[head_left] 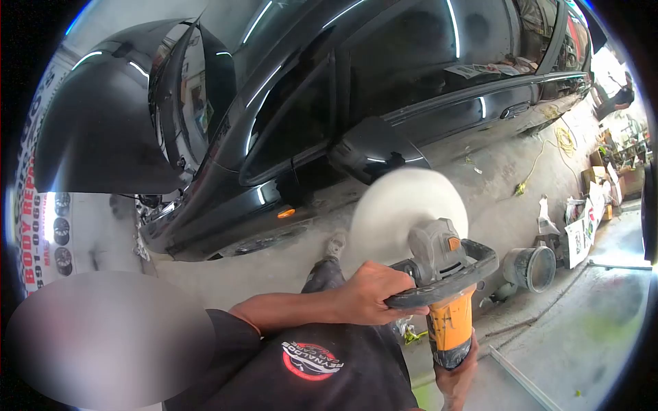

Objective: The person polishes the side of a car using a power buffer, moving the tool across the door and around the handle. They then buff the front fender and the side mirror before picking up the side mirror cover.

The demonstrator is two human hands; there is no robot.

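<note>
An orange and grey polisher (450,322) with a round white buffing pad (408,205) is held between both hands. My left hand (375,293) is closed around its black loop handle (449,284). Lower down, my right hand (462,375) wraps the dark rear end of the orange body, partly hidden behind it. The pad faces a black car (439,109), and its upper edge overlaps the car's side mirror (377,151) in this view.
The car's raised hood (110,116) stands at the left, beside a printed wall banner (38,226). A yellow cord (565,140) lies on the floor. At right are a clear-ended bucket (534,268), papers (582,229) and clutter. My shoe (336,244) is near the car.
</note>
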